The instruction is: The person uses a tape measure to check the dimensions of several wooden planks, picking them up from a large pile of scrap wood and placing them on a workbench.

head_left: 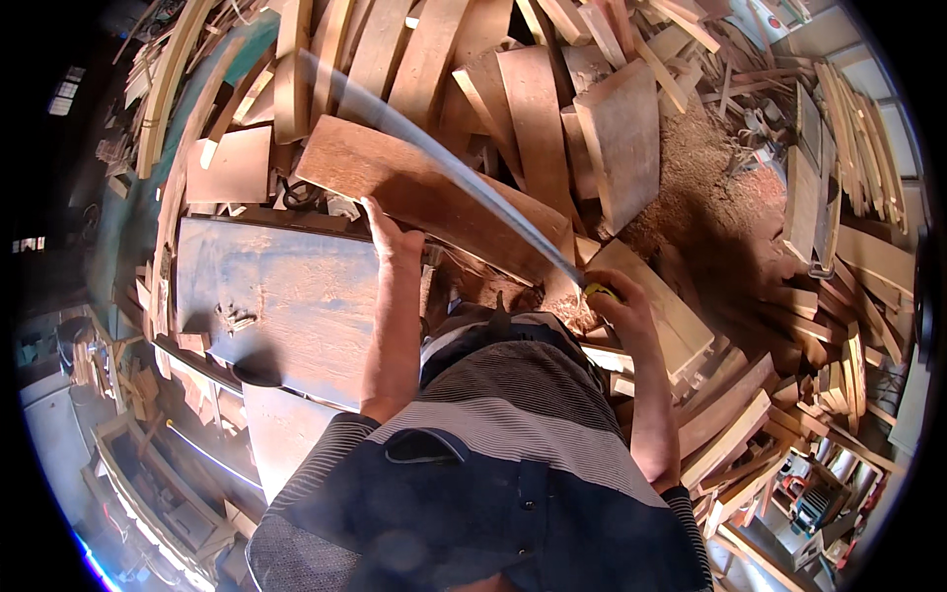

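My left hand [391, 235] grips the near edge of a brown wooden board [434, 202], which lies slanted from upper left to lower right in front of me. Some of its fingers are hidden behind the board. In my right hand [621, 301], near the board's right end, is a yellow and black tape measure [599, 290]. Its pale blade [439, 153] runs out long across the board toward the upper left, blurred and past the board's far end.
A dusty flat table [286, 306] stands at my left. Piled boards [533, 109] lie ahead, with a sawdust heap [705, 178] on their right. More planks [725, 424] crowd my right side. A power tool [814, 508] sits at the lower right.
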`<state>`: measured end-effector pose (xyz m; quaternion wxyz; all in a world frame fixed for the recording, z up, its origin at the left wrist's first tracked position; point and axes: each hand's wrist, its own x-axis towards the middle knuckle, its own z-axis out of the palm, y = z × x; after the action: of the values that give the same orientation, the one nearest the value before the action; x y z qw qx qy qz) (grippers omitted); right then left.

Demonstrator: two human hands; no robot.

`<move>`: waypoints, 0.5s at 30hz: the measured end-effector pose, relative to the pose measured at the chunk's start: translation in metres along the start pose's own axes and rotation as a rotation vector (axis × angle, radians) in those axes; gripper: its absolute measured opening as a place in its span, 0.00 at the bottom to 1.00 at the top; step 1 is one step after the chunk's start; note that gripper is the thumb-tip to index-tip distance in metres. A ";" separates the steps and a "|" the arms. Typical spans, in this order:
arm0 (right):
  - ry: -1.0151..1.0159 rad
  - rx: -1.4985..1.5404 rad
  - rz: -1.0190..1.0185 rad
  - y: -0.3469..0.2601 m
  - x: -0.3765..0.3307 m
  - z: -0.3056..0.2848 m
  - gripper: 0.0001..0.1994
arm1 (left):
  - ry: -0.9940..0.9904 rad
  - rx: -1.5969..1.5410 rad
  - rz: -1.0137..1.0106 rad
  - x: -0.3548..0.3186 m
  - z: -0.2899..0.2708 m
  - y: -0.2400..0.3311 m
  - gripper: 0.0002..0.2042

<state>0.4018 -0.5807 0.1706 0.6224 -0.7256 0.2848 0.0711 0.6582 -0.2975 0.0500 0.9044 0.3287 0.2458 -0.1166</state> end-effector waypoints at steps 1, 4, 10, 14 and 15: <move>-0.011 0.077 0.023 -0.006 0.001 0.005 0.19 | -0.040 -0.011 0.010 -0.001 0.003 0.000 0.41; 0.141 0.276 0.006 -0.004 0.002 0.012 0.21 | -0.044 -0.025 -0.014 0.000 -0.002 -0.004 0.41; 0.368 0.393 0.046 0.041 0.000 -0.014 0.18 | -0.049 -0.096 0.003 0.010 -0.009 -0.007 0.39; 0.518 0.425 0.138 0.105 -0.009 -0.028 0.17 | -0.018 -0.136 -0.015 -0.017 0.026 0.005 0.37; 0.517 0.459 0.173 0.115 -0.011 -0.029 0.18 | -0.007 -0.115 0.012 -0.014 0.022 0.004 0.38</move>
<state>0.3279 -0.6113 0.0822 0.6682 -0.5341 0.5019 -0.1280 0.6556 -0.3083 0.0739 0.9233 0.2773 0.2469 -0.0981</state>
